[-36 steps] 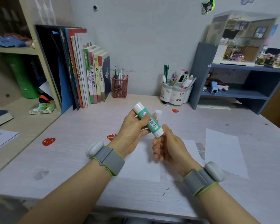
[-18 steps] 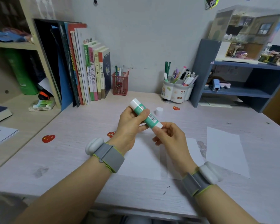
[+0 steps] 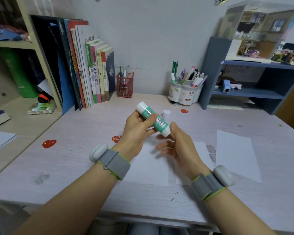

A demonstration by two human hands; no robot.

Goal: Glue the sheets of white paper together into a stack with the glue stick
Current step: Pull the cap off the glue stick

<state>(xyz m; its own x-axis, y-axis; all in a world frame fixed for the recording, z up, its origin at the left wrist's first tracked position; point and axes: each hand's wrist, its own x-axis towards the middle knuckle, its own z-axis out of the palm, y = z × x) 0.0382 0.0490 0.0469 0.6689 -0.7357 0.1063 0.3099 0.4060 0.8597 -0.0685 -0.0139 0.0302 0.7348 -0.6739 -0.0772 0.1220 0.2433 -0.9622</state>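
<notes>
Glue stick (image 3: 152,121) in hand at frame centre, being readied above the paper.

I am gripping the green barrel in my left hand (image 3: 137,133), thumb and fingers curled round it. My right hand (image 3: 176,144) is sitting just beside the lower white end, fingers loosely spread; I cannot tell whether a fingertip touches it. A small white cap (image 3: 166,113) is standing on the desk (image 3: 75,160) just behind. Two white paper sheets (image 3: 148,170) are lying under my wrists, a third sheet (image 3: 236,155) at right, apart. Judgement: turn the base only slightly, keeping the barrel steady, so little glue extends.
</notes>
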